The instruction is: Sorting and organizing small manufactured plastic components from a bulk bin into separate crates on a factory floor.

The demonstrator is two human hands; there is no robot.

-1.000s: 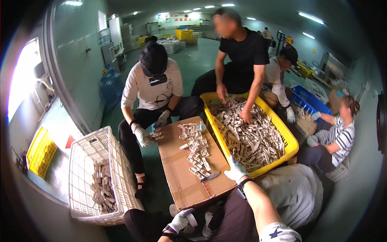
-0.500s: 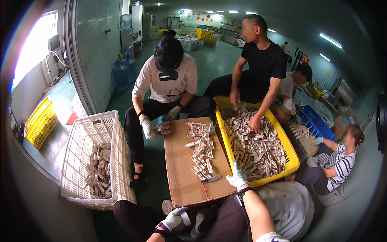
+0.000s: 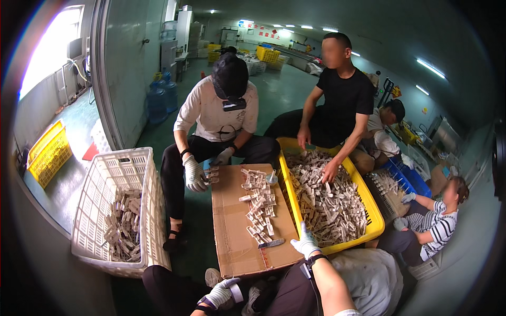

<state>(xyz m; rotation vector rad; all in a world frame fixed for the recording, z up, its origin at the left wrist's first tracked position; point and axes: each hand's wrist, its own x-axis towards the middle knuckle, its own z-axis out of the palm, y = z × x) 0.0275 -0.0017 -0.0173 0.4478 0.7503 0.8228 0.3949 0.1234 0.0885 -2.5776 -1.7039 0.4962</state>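
Observation:
My right hand (image 3: 305, 244), in a white glove, rests with fingers spread on the near corner where the flat cardboard box (image 3: 234, 237) meets the yellow crate (image 3: 375, 220). A loose line of small grey-white parts (image 3: 259, 205) lies on the cardboard. The crate holds a heap of the same parts (image 3: 327, 208). My left hand (image 3: 221, 293), also gloved, hangs low by my knee, and its grip is unclear. Opposite me a crouching person in a white shirt holds parts in gloved hands (image 3: 203, 174).
A white lattice basket (image 3: 124, 166) with some parts stands on the left. A person in a black shirt reaches a bare hand (image 3: 331, 171) into the crate. Another person in stripes (image 3: 437, 226) sits at the right by a blue crate (image 3: 408, 179). Water bottles (image 3: 163, 97) stand behind.
The view has shifted and come closer to the group. My right hand stays at the crate's near corner and my left hand stays low. The person opposite keeps handling parts.

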